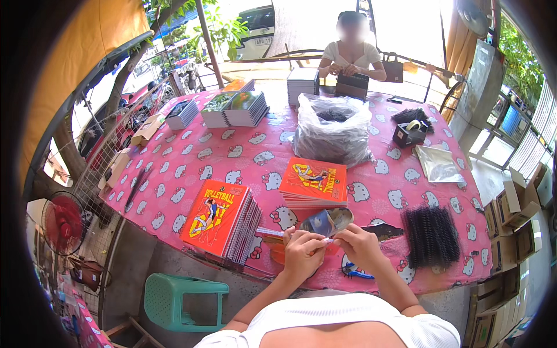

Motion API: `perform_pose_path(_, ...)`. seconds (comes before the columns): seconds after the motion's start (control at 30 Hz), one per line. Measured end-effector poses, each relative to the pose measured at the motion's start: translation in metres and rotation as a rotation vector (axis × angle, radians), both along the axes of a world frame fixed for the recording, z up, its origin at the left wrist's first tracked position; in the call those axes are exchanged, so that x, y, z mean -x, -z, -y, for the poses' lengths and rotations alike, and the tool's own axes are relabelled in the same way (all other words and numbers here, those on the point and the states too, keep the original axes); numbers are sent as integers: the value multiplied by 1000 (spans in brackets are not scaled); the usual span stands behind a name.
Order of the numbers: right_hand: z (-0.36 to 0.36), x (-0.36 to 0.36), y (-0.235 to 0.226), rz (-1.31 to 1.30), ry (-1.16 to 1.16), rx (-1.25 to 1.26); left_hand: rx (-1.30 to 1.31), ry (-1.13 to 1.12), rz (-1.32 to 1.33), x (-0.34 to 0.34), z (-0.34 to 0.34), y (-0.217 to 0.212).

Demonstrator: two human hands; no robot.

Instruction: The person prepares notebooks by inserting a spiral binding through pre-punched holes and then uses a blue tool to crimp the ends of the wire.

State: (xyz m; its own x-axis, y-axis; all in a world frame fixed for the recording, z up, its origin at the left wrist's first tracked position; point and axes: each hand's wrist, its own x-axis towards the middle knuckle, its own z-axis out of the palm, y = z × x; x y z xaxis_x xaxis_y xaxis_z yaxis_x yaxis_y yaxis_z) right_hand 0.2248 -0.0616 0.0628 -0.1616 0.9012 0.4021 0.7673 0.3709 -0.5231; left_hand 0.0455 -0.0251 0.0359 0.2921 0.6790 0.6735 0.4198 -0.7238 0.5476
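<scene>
Bright daylight, blown-out glare at upper centre, soft even shade over the middle of the frame, strong fisheye bending and black vignette at rim, slight overall softness.

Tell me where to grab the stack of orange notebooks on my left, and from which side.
Grip the stack of orange notebooks by its long plain edge on the left, coming from that side. The right edge is lined with spiral wire, which looks awkward to pinch, and the left edge has bare tablecloth beside it.
</scene>
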Motion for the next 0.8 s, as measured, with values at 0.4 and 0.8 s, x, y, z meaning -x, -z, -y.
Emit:
perform_pose_path(0.4, 2, 9, -4, 62, 49, 52, 9, 14, 12, 0, -1, 3)
perform_pose_path(0.8, -27, -22, 90, 109, 136, 10, 33, 1, -149, 12, 2, -4)
